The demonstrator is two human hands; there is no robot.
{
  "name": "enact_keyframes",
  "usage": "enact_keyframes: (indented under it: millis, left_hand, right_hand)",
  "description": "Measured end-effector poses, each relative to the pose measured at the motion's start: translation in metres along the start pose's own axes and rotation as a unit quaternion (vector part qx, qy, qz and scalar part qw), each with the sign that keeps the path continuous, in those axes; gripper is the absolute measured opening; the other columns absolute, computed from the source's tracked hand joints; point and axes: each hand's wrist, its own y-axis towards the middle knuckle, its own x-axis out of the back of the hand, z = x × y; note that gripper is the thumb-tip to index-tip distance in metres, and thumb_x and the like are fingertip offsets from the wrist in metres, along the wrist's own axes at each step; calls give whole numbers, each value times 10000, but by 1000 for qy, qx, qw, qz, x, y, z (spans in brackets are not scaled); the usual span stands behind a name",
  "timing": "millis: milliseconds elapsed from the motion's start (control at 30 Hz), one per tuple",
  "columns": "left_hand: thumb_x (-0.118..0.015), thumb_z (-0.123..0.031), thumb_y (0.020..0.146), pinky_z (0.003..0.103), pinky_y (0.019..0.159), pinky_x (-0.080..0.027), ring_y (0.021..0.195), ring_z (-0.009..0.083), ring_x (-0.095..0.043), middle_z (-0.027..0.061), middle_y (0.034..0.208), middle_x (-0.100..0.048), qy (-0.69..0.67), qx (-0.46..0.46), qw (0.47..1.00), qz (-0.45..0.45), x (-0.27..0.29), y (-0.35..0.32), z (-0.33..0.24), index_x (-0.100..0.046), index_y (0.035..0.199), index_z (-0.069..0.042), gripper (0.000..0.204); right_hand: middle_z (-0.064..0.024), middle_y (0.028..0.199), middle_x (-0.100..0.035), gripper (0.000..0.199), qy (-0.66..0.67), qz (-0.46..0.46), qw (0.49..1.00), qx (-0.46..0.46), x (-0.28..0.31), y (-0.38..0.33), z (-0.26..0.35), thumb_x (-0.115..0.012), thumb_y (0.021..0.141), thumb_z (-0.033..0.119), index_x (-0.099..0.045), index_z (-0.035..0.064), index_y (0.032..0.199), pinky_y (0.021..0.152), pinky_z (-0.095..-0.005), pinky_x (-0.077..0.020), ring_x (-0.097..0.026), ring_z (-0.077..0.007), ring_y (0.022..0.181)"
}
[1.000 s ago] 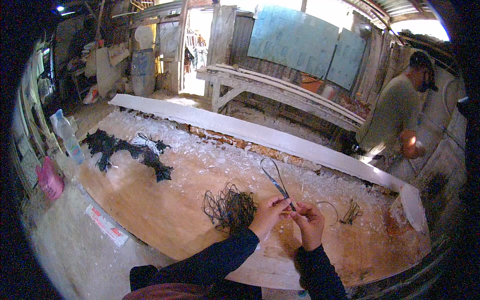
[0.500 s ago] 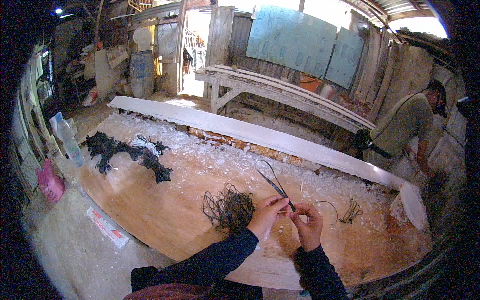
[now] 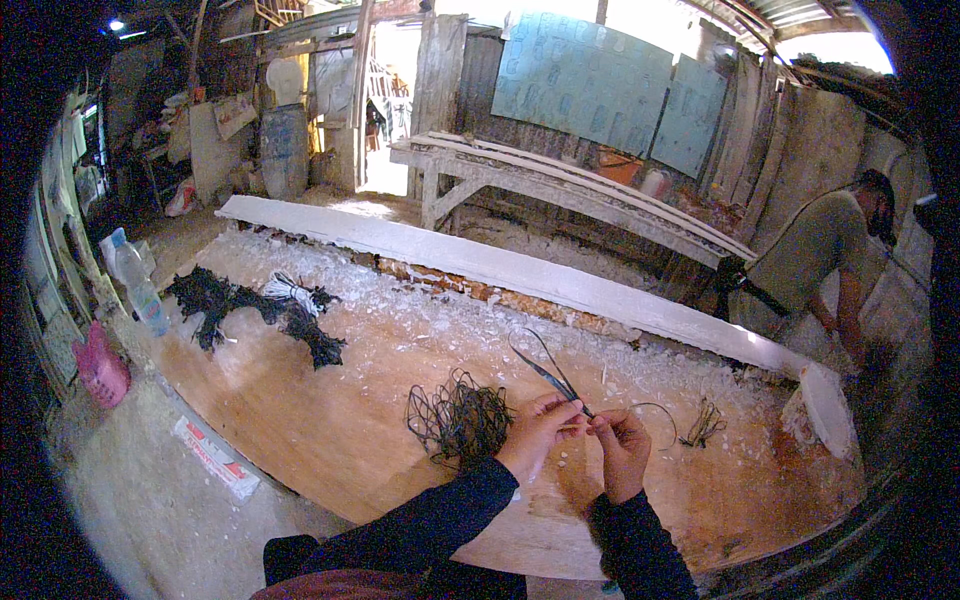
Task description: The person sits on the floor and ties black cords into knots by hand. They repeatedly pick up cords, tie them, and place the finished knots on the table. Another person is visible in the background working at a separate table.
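Above the middle of the wooden table top [image 3: 360,430], my two hands meet at the fingertips. My left hand [image 3: 535,437] pinches a thin black strip [image 3: 552,379], whose looped free end points up and away to the left. Closed fingers of my right hand [image 3: 624,450] grip the strip's near end, partly hidden by the fingertips. Just left of my left hand lies a loose tangle of black cord [image 3: 458,420]. A smaller bundle of dark cord [image 3: 706,424] rests to the right of my right hand.
Black knotted pieces [image 3: 205,295] and a white cord bundle [image 3: 288,290] lie far left. A long white ledge [image 3: 480,255] borders the table's crumb-covered back. A plastic bottle [image 3: 138,280] and pink bag [image 3: 100,368] are at left. Another person [image 3: 815,255] bends over at right.
The strip's looped end has shifted slightly left and down. My right hand has moved a little to the right, and my fingertips have changed position on the strip.
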Motion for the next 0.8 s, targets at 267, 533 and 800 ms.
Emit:
enact_keyframes:
  millis: [267, 533, 800]
  left_hand:
    - [-548, -165, 837, 244, 683, -483, 756, 123, -576, 44, 825, -590, -19, 0, 999, 26, -1, -1, 2, -566, 903, -36, 146]
    - [-545, -167, 841, 231, 675, -478, 757, 115, -575, 42, 837, -592, 6, -7, 1000, 11, -3, -2, -1, -566, 925, -35, 158]
    - [-538, -173, 849, 218, 657, -471, 761, 99, -571, 44, 839, -606, 95, -23, 995, 23, -5, -4, -4, -564, 932, -29, 168]
  right_hand:
    - [-63, 786, -607, 88, 100, 18, 995, -23, -1, 1, -1, -590, 778, 46, -600, -6, 848, 685, -249, -444, -561, -133, 721]
    - [-82, 835, -629, 167, -62, 8, 998, 5, 0, 1, 2, -636, 727, 9, -635, -14, 893, 711, -260, -451, -584, -146, 774]
    - [-80, 803, -626, 108, -80, -5, 996, 34, 1, 2, -1, -622, 744, 21, -643, -7, 846, 696, -250, -440, -576, -137, 751]
